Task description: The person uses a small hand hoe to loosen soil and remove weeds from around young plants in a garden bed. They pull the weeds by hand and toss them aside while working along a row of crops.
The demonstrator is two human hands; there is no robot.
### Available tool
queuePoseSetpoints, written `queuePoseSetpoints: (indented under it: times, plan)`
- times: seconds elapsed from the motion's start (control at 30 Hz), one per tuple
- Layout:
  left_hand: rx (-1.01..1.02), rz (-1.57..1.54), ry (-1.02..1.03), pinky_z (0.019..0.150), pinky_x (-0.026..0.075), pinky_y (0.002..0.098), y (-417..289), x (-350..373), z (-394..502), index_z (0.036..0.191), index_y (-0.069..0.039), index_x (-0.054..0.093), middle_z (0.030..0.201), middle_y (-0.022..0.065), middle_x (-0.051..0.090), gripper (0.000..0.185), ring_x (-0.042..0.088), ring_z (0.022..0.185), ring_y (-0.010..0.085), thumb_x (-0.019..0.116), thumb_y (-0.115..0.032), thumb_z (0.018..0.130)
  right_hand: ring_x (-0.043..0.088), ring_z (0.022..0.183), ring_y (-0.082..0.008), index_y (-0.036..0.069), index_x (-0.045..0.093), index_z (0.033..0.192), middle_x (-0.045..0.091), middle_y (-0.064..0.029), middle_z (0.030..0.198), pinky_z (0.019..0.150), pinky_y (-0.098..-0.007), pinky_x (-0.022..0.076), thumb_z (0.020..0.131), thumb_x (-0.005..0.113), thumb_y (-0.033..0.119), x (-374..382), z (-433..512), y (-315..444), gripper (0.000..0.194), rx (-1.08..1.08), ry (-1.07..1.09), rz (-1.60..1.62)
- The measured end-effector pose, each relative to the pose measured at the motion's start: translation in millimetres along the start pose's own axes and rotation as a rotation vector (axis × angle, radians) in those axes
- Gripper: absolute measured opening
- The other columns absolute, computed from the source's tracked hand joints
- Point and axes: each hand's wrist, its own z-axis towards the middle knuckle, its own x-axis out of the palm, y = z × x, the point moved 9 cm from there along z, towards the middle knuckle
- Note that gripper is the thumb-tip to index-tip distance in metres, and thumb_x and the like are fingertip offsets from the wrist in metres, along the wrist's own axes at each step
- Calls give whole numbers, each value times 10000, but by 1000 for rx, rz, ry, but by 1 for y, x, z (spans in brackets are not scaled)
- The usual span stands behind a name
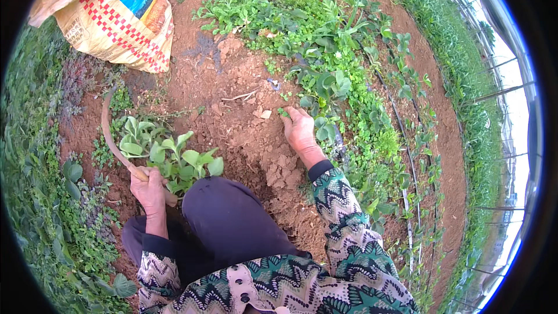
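Note:
My left hand (149,190) is closed around the wooden handle of a sickle (107,124), whose curved, rust-brown blade points away from me. A clump of broad-leaved green plants (187,159) stands against that hand and my knee; whether the hand also grips its stems is hidden. On the right, my right hand (301,130) reaches to the bare soil at the edge of the green bed. Its thumb and forefinger pinch a small green weed (283,112). I cannot tell whether the weed is still rooted.
A printed woven sack (124,30) stands at the upper left. Low weeds and strawberry-like plants (335,85) cover the bed on the right, crossed by black drip lines (394,104). Crumbly brown soil (231,126) lies between my hands. Greenhouse framing (501,91) runs along the far right.

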Motion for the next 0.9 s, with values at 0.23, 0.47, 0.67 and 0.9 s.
queuePoseSetpoints:
  times: [0.23, 0.47, 0.67, 0.9]
  plan:
    - [466, 671, -118, 504, 435, 247, -187, -14, 43, 892, -36, 490, 670, 38, 540, 252, 499, 525, 103, 554, -270, 961, 612, 850, -376, 32, 612, 866, 628, -183, 842, 740, -436, 514, 797, 639, 128, 19, 3, 2, 121, -23, 170, -258]
    - [36, 453, 722, 412, 458, 322, -155, 111, -99, 1103, -45, 458, 641, 88, 558, 193, 576, 462, 173, 502, -182, 973, 619, 801, -369, 38, 582, 780, 626, -181, 818, 724, -451, 520, 813, 609, 165, 27, 20, 1, 134, -89, 269, -387]
    - [-42, 715, 958, 633, 491, 511, -105, 196, -125, 979, 33, 401, 676, 261, 599, 222, 629, 700, 434, 491, -166, 939, 630, 778, -353, 48, 566, 833, 600, -174, 849, 696, -438, 533, 818, 588, 124, 30, 17, -2, 81, -141, 311, -388]
    - [296, 824, 892, 381, 490, 407, -84, 238, -131, 873, 51, 349, 600, 197, 563, 237, 612, 472, 309, 506, -124, 901, 634, 862, -326, 47, 529, 933, 566, -157, 955, 725, -391, 538, 758, 579, 34, 32, 3, -9, 183, -147, 363, -416]
